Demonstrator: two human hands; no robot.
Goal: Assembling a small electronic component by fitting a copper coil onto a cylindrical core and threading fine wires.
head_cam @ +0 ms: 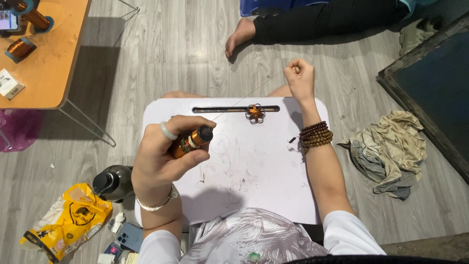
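Two hands at work over white lap table (254, 171): left hand (163, 156) fingers wrapped round copper wire spool (191, 141), right hand (300, 78) fingers pinched on thin wire (246, 97) pulled taut from spool. Copper wire flower (255, 113) lies by table slot.

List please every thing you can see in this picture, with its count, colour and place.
copper wire spool: one, orange-brown, in the left hand
thin wire: one, pale, stretched from spool to right fist
wire flower: one, copper, on the lap table by its slot
lap table: one, white, over the knees
wooden table: one, tan, upper left, carrying more spools
dark bottle: one, floor, lower left
yellow bag: one, floor, lower left
phone: one, blue, floor
crumpled cloth: one, beige-grey, floor right
another person's foot: one, top
left hand: gripping spool, wearing a ring
right hand: fisted on wire, bead bracelets at wrist
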